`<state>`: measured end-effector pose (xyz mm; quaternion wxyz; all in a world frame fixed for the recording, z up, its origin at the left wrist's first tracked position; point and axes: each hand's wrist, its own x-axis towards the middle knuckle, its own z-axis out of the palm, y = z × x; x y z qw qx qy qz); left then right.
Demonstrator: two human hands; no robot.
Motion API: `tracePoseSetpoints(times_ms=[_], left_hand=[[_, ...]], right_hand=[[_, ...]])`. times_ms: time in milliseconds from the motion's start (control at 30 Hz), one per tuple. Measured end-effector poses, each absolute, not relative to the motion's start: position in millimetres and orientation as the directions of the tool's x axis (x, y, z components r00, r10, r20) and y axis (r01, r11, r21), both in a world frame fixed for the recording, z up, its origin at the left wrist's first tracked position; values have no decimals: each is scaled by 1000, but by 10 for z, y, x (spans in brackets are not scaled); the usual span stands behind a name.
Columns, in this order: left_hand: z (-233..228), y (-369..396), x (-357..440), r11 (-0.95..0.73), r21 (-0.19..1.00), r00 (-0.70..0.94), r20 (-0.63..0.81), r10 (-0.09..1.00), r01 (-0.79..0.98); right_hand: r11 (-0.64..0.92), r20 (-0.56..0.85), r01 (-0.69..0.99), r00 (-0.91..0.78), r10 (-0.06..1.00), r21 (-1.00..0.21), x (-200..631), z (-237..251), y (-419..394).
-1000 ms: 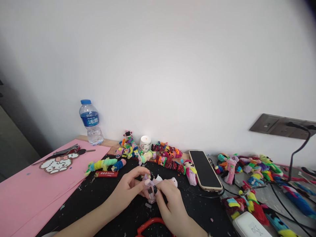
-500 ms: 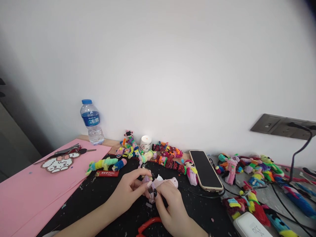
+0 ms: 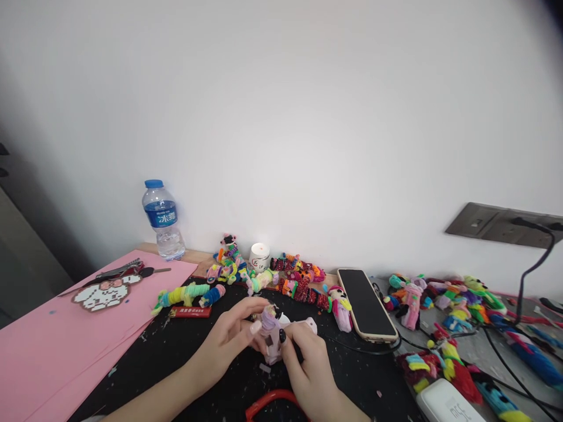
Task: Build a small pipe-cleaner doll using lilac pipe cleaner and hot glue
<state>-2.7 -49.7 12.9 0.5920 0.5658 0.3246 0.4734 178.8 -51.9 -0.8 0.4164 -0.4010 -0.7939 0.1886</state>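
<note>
Both hands meet near the middle of the black mat (image 3: 176,351), pinching one small lilac fuzzy figure (image 3: 273,339) between them. Left hand (image 3: 229,340) grips it from the left side with thumb and fingers closed round its upper part; right hand (image 3: 308,363) closes on it from the right and below, dark-painted thumbnail pressed to its body. The figure sits just above the mat, in front of the row of bright yarn-wrapped dolls (image 3: 303,284) along the far edge.

By its look it is very light and soft, a fluffy wrap that probably hides a bendable core, so it should squash and bend under a hard pinch; the thicker middle of the body seems the safest hold, not the thin pale bits sticking out to the right. Its long axis runs roughly near to far, tilted a little, with the darker head end pointing away toward the wall; finer detail is too small to tell.

A phone (image 3: 365,302) lies to the right, a water bottle (image 3: 162,220) far left, pink paper (image 3: 65,334) on the left
</note>
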Motion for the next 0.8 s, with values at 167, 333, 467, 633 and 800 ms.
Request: tracePoseSetpoints(times_ms=[167, 333, 467, 633, 800], left_hand=[[164, -436, -63, -171, 984, 52, 169, 984, 48], [170, -368, -97, -192, 954, -99, 220, 970, 231], [158, -348, -86, -198, 951, -60, 217, 974, 237], [162, -354, -67, -217, 958, -47, 230, 972, 190], [169, -355, -69, -192, 968, -60, 203, 977, 161]], right_hand=[[522, 476, 537, -236, 847, -662, 1788, -9, -486], [503, 462, 544, -224, 858, -672, 1791, -11, -475], [497, 449, 534, -227, 864, -684, 1795, -28, -485], [504, 455, 524, -230, 860, -687, 1804, -38, -491], [498, 449, 527, -229, 864, -689, 1807, -29, -480]])
